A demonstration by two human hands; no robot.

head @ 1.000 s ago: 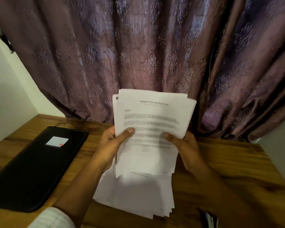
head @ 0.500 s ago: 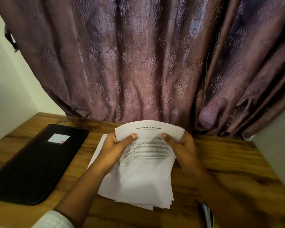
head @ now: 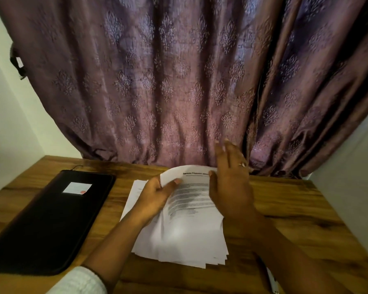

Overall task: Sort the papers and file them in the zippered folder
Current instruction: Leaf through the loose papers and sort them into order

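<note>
A loose stack of white printed papers (head: 185, 236) lies in the middle of the wooden table (head: 295, 211). My left hand (head: 157, 196) pinches the top left corner of the uppermost sheets, curling them up. Over the right side of the stack hovers my right hand (head: 229, 183), its fingers spread and pointing away from me, holding nothing; a ring shows on one finger. A black zippered folder (head: 47, 221) lies shut on the left of the table, with a small white label (head: 77, 188) on its cover.
A purple patterned curtain (head: 179, 81) hangs right behind the table's far edge. White walls close in on the left and right. A small pale object (head: 271, 279) sticks out under my right forearm at the table's near edge.
The papers came down from upright in both hands to lying on the table. My right hand let go and lifted with fingers spread. The left hand still holds the top sheets.
</note>
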